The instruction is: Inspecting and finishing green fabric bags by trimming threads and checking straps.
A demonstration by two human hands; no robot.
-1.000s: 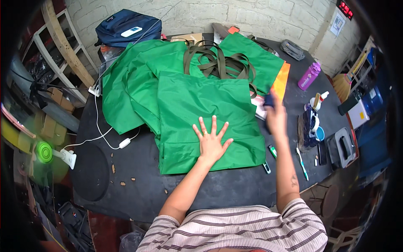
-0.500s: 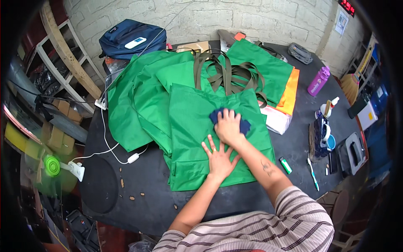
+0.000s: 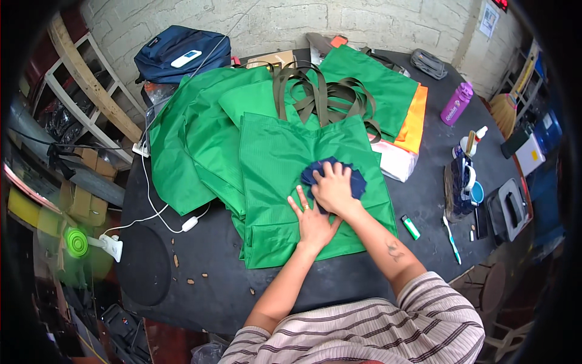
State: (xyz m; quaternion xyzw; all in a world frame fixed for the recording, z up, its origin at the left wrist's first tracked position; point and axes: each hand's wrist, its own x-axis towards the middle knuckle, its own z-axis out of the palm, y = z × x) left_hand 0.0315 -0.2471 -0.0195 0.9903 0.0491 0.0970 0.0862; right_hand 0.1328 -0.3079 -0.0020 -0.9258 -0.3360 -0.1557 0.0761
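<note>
A green tote bag (image 3: 273, 158) lies flat on the dark table in front of me, its dark olive handles (image 3: 324, 97) stretched toward the far side. My right hand (image 3: 333, 188) presses a crumpled dark blue cloth (image 3: 357, 182) onto the bag's upper middle, fingers bent over it. Just nearer to me, my left hand (image 3: 315, 222) rests on the bag with its fingers spread, a ring on one of them. Its inner edge almost meets the right hand and the cloth. Part of the cloth is hidden under my right palm.
More green bags (image 3: 182, 139) are heaped at the left, another (image 3: 367, 85) at the back over orange fabric (image 3: 415, 121). To the right stand a purple bottle (image 3: 458, 103) and a dark caddy (image 3: 459, 188); a green lighter (image 3: 410, 227) and toothbrush (image 3: 451, 239) lie nearer. A small green fan (image 3: 76, 242) is at left.
My right hand has slid slightly toward me over the bag with the cloth, which now spreads wider. My left hand stays flat on the bag. The whole view has shifted a little.
</note>
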